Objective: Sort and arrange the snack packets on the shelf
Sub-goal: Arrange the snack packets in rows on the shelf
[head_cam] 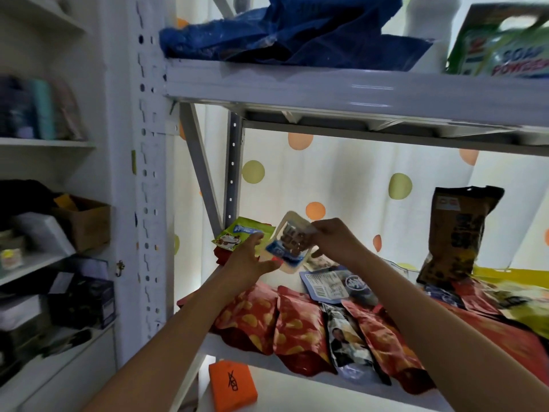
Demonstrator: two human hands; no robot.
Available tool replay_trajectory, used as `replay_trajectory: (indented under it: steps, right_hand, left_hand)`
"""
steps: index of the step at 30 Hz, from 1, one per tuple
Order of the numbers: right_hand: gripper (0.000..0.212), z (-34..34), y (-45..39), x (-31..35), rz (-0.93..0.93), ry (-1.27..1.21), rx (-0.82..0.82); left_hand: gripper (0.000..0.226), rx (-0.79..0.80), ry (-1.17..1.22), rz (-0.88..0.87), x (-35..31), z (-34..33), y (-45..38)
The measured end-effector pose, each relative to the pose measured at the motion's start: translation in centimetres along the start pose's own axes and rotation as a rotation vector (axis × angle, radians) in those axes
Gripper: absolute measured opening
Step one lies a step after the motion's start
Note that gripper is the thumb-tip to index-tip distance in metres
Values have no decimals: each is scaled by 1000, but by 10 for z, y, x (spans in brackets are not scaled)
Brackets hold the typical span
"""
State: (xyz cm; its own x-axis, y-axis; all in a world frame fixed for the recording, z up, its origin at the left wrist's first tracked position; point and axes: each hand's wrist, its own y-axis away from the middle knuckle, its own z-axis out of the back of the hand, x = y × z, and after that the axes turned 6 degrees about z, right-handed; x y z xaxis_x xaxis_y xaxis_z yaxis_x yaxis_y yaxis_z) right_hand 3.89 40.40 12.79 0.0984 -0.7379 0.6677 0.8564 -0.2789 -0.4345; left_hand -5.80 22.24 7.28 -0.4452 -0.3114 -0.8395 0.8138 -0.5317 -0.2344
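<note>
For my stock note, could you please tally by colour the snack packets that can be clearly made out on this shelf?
Red with yellow print: 3
Green: 1
White and blue: 1, held by the left hand and right hand
Brown: 1
Total: 6; the blurred heap at right is left uncounted.
</note>
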Motion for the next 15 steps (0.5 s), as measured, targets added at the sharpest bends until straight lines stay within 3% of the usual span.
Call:
replay_trajectory:
  steps: [3, 10, 15]
  right_hand:
    - [19, 9, 12, 22, 13, -209, 4]
    - [13, 10, 30, 43, 16, -484, 81]
    - [22, 9, 40, 49, 79, -585, 185]
  left_hand:
    - [51, -8, 185, 18, -3, 8, 10]
    - [23, 50, 519, 55, -17, 23, 51]
    - [33, 0, 484, 52, -28, 34, 67]
